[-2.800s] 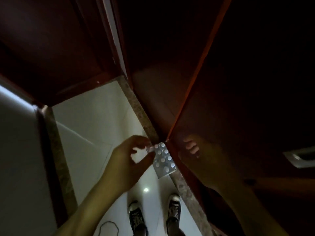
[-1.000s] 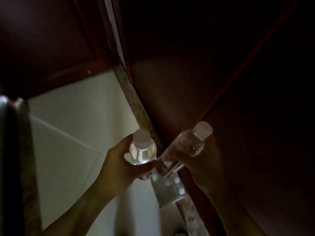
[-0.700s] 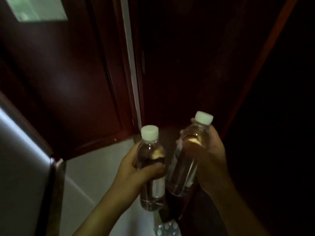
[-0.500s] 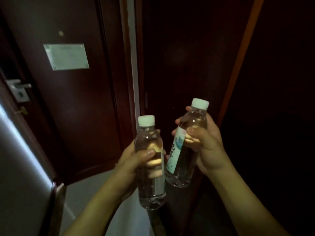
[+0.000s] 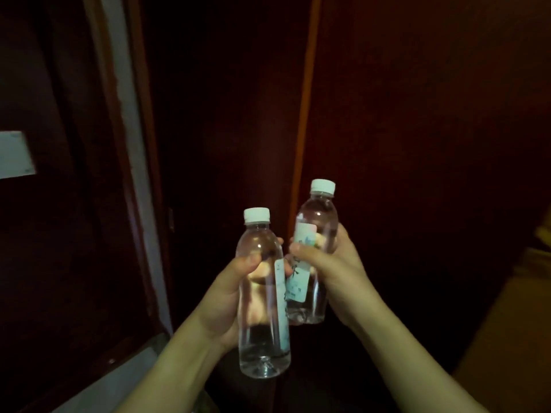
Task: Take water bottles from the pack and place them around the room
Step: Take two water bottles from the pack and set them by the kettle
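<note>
Both hands are up in front of me, each clenched around one water bottle, so I count two bottles in all. My left hand [image 5: 229,296] grips the nearer bottle [image 5: 262,293] around its middle, thumb across the front; it stands upright with a white cap [image 5: 256,215] on top and a strip of label down its right side. My right hand [image 5: 331,272] holds the farther bottle [image 5: 313,251] tilted slightly to the right, fingers [image 5: 304,254] wrapped over its pale label, its own white cap [image 5: 323,186] higher than the other. That makes two caps, both closed. The bottles sit just beside each other, their lower halves overlapping from my angle; I cannot tell whether they touch. Behind them are dark wooden panels [image 5: 226,114] with an orange-brown vertical edge [image 5: 307,99]. At the left edge a pale rectangular plate [image 5: 15,155] shows on a door [image 5: 44,234].
</note>
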### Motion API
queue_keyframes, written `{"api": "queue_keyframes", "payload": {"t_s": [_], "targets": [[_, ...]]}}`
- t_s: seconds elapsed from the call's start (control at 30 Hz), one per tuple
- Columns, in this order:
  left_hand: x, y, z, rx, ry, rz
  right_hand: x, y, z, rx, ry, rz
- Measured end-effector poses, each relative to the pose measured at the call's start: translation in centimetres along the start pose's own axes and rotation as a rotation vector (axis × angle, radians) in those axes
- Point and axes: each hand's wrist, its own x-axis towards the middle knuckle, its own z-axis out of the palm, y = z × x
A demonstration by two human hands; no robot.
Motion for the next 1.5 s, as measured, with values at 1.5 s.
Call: {"api": "queue_keyframes", "payload": {"t_s": [1.5], "targets": [[-20.9, -64.0, 98.2, -0.130, -1.146, -0.608, -98.3, -37.8, -56.2, -0.648, 1.830, -0.433]]}}
